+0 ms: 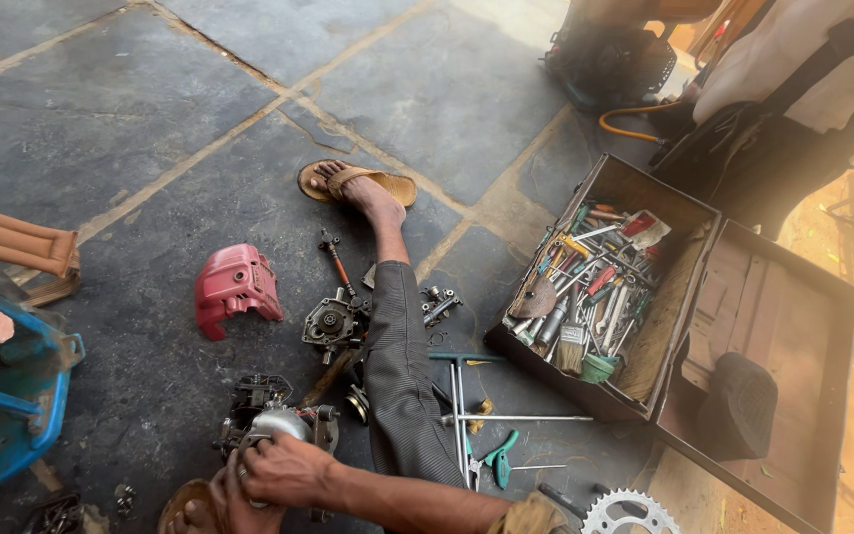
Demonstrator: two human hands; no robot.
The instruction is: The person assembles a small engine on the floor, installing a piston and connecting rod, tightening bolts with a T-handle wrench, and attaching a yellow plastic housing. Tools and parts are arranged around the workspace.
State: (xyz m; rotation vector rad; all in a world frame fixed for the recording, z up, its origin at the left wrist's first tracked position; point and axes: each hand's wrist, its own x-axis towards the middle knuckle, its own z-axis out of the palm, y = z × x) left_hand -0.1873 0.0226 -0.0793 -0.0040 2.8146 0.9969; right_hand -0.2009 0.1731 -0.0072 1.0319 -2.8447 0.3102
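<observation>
On the grey stone floor (pixel 150 148) beside the outstretched leg, the greasy dark-metal small engine block (pixel 267 420) looks heavy, rigid and slippery, best held by its casing, where the right hand (pixel 287 471) clamps on top and the left hand (pixel 217 494) steadies below.

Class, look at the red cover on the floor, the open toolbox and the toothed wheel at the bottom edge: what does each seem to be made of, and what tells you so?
Red cover: probably moulded plastic, matt, with ribbed, rounded edges.
Toolbox: seemingly sheet metal, dull brown, flat thin walls; possibly rusty or painted.
Toothed wheel: metal, bright silvery finish, sharply cut teeth.
</observation>
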